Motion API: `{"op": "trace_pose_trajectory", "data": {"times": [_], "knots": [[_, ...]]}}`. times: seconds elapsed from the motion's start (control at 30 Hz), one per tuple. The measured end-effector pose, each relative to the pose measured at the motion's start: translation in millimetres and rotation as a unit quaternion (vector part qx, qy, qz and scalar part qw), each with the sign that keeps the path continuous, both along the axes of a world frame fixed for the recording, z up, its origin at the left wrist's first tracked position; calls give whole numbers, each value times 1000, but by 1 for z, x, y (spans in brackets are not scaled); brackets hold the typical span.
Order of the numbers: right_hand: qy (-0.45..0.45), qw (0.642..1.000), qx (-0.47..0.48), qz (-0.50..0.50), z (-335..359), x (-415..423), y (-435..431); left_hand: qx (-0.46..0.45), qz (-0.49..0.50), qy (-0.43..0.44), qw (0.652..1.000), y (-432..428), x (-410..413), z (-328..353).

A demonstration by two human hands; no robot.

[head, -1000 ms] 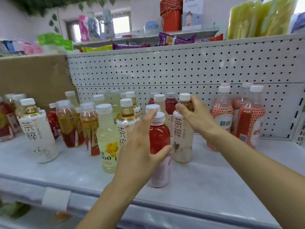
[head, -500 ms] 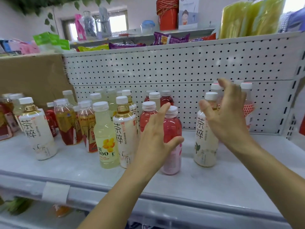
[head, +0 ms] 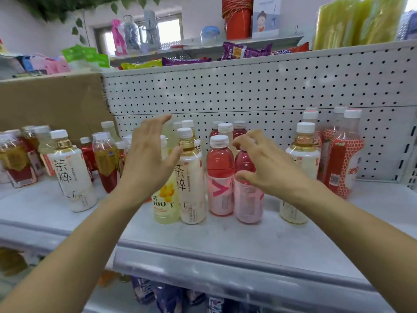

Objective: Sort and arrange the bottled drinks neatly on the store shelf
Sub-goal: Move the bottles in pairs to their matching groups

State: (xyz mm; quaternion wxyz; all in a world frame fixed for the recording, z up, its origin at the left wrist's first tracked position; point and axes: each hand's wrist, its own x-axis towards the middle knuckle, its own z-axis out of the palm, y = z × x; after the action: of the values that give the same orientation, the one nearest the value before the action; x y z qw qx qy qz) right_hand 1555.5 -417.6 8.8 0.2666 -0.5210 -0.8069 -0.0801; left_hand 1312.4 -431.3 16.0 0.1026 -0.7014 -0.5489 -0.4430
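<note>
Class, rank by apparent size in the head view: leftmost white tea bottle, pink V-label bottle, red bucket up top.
1. White tea bottle: broadest.
2. Pink V-label bottle: similar height, slimmer.
3. Red bucket: smallest, but farther away, so unsure.

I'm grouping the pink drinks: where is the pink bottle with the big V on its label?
Head view, mid-shelf: the V bottle stands upright between the white tea bottle on its left and the other pink bottle under the right hand.
</note>
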Motion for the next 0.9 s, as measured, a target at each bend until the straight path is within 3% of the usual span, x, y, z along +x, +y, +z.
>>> {"op": "trace_pose_trajectory", "data": {"times": [0.27, 0.33, 0.5, 0.8, 0.9], "knots": [[17, 998, -18, -65, 0, -12, 16, -119, -85, -142, 979, 24, -38, -2], [11, 996, -11, -89, 3, -18, 14, -150, -101, -141, 973, 29, -46, -6], [78, 984, 147, -61, 17, -54, 5, -167, -157, -131, 965, 38, -58, -14], [119, 978, 168, -36, 11, -65, 10, -76, -148, -111, 980, 55, -48, -27], [142, 963, 225, -37, -6, -44, 2, 68, -105, -58, 990, 49, -40, -35]]}}
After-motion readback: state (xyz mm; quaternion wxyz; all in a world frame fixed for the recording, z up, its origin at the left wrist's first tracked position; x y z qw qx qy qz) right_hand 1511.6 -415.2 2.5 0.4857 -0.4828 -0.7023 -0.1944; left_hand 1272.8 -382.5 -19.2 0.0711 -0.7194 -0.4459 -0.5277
